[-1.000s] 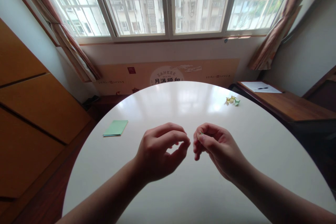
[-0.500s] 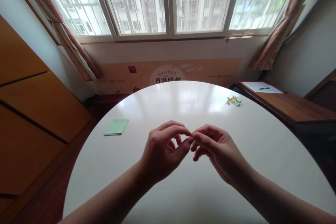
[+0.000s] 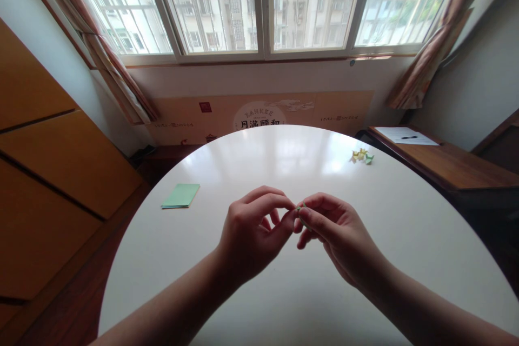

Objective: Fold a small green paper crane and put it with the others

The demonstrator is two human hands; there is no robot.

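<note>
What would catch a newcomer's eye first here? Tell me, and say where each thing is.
First, the left hand and right hand, pinching a tiny green piece between them over the white table. Next, the green paper on the table's left side and the small yellow and green shapes near its far right edge. Beyond the table, the bright window spans the top of the view.

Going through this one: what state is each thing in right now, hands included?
Left hand: thumb and forefinger pinched at the small green piece
Right hand: thumb and fingers closed on it
Small green piece: mostly hidden by fingers; exact shape unclear
Green-topped paper stack: flat, roughly squared
Yellow and green folded pieces: clustered together
White sheet: flat
Pen: lying on the sheet
Curtains: drawn aside
</note>
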